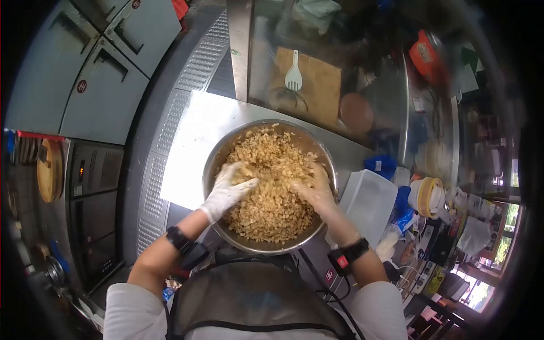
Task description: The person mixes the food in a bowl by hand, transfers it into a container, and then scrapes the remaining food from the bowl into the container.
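A large round steel bowl (211,164) holds a heap of chopped, pale brown food bits (266,212), whose exact kind I cannot make out. My left hand (229,190), in a white glove, reaches into the left side of the heap with its thumb spread away from the fingers. On the opposite side, my right hand (318,190), apparently in a thin clear glove, lies against the bits near the bowl's wall, thumb pointing inward. Some of the fingertips are hidden in the food, and the bits between the hands look slightly blurred.
The bowl stands on a steel table (190,141). Beyond it lie a brown board (323,85) and a pale slotted spatula (293,76). Right of the bowl is a translucent plastic container (368,207). Grey cabinets (105,85) stand at the left, across the floor.
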Motion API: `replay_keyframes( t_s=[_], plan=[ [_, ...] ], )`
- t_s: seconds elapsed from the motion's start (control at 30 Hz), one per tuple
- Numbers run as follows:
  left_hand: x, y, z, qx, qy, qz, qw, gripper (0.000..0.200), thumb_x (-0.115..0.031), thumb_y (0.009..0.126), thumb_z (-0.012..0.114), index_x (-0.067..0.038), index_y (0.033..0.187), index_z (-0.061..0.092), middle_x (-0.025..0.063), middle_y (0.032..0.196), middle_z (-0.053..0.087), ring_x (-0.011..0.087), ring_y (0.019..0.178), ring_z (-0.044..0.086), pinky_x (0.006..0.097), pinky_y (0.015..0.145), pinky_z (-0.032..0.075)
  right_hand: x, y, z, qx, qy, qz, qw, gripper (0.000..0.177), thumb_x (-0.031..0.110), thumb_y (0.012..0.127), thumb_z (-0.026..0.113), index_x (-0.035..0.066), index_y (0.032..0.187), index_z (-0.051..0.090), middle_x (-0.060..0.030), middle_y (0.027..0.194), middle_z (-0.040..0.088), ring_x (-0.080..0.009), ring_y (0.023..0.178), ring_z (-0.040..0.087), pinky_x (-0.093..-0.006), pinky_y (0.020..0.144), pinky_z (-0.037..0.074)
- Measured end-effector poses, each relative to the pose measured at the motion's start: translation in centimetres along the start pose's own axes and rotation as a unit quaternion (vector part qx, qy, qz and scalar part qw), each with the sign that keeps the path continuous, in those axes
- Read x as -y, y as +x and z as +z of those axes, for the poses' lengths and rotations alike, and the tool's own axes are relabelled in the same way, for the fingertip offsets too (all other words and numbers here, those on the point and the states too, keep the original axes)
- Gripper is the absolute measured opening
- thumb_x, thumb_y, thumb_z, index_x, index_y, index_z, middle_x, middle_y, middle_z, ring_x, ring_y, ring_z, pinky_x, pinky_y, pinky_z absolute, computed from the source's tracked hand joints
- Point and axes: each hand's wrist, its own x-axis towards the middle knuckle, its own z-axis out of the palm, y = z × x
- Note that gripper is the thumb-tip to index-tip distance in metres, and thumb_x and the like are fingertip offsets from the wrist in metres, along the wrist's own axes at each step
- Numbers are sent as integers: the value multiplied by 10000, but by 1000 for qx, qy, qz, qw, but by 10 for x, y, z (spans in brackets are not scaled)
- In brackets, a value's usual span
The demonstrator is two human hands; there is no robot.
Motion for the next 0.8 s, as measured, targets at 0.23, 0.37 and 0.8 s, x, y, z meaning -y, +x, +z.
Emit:
replay_keyframes(
  t_s=[0.23,0.37,0.8],
  plan=[
    [48,13,12,-11,14,-124,992,677,-340,982,449,-107,1501,83,91,1446,398,197,1333,349,340,1073,304,-72,-24,83,63,559,262,784,735,428,893,572,55,1440,251,-151,1444,337,-224,1319,345,-373,1037,377],
    [80,46,-3,22,-5,-168,985,523,-376,968,452,-86,1401,410,57,1396,461,187,1305,367,331,1060,277,-100,-25,107,146,420,150,883,697,455,896,584,114,1438,310,-76,1407,423,-206,1267,422,-389,1052,364],
    [-12,-33,16,201,-108,46,973,524,-269,971,497,-138,1448,321,70,1431,418,257,1365,298,379,1110,273,-5,-17,22,92,589,-30,802,785,466,853,633,138,1459,258,-103,1466,341,-278,1313,369,-461,1070,316]
  ],
)
